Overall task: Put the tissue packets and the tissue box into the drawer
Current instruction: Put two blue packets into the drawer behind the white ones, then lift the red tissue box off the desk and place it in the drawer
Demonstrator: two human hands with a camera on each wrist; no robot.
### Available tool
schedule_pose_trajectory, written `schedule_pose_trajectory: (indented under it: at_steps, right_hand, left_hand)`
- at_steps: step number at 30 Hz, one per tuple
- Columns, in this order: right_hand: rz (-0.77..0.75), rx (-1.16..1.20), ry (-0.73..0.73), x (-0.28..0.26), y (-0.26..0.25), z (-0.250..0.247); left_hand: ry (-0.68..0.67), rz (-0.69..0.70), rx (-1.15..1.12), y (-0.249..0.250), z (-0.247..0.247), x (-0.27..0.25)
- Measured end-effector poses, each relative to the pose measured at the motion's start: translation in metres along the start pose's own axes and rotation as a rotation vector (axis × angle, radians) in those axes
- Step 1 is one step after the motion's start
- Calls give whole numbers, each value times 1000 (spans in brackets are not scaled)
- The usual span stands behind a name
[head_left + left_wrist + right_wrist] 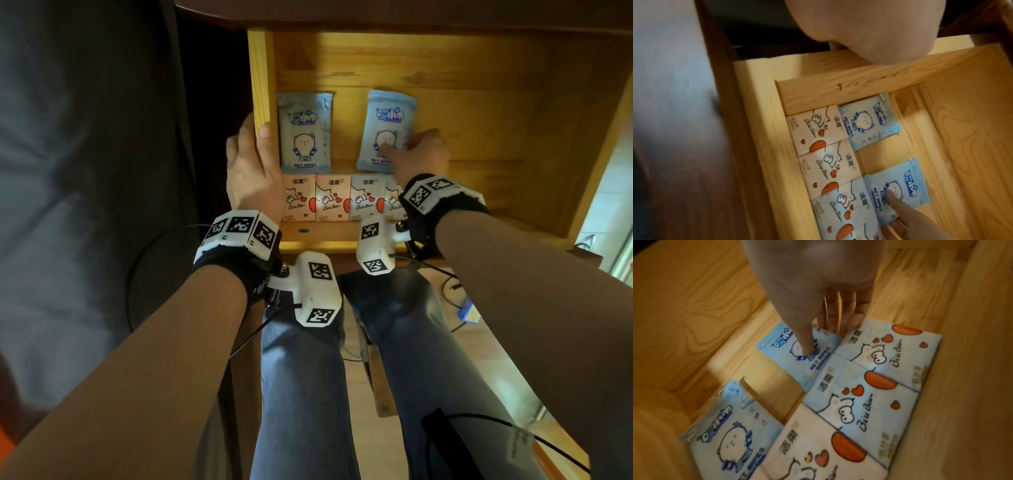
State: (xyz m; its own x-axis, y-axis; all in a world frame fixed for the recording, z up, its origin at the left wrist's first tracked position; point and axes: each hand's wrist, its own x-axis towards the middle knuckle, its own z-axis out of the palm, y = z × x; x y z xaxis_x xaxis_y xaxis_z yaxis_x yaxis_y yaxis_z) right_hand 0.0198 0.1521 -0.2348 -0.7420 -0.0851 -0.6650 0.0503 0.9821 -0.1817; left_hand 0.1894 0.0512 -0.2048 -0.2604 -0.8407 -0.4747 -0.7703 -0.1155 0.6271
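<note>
The wooden drawer [261,78] stands open. Two blue wet-wipes packets lie flat on its floor, and several white heart-print tissue packets [332,200] sit in a row along the front wall. My left hand [253,161] grips the drawer's left wall, thumb inside, beside the left blue packet [305,133]. My right hand [419,150] pinches the right blue packet [385,116] at its near corner, with the thumb on top [807,347] and the fingers at its edge. This packet lies slightly tilted. No tissue box is in view.
The right half of the drawer floor [496,137] is bare wood. A dark tabletop edge [376,13] overhangs the drawer's back. My legs in jeans [301,377] are below the drawer front, with cables [455,291] on the floor. Grey cloth [68,171] hangs at the left.
</note>
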Motion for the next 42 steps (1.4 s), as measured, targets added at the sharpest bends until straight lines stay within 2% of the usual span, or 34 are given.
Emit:
schedule_pose_trajectory:
  at_steps: [10, 29, 32, 37, 42]
  right_hand:
    - [-29, 0, -122, -5, -21, 9]
    - [-60, 7, -166, -7, -23, 11]
    - [-78, 27, -167, -9, -18, 2]
    - [-144, 93, -195, -18, -10, -27]
    - [-229, 204, -289, -22, 3, -66]
  left_hand:
    - [-4, 27, -4, -4, -1, 1]
    - [-32, 34, 1, -4, -7, 2]
    - [-20, 48, 20, 4, -11, -5]
    - [110, 145, 68, 30, -13, -15]
    - [39, 159, 169, 75, -4, -27]
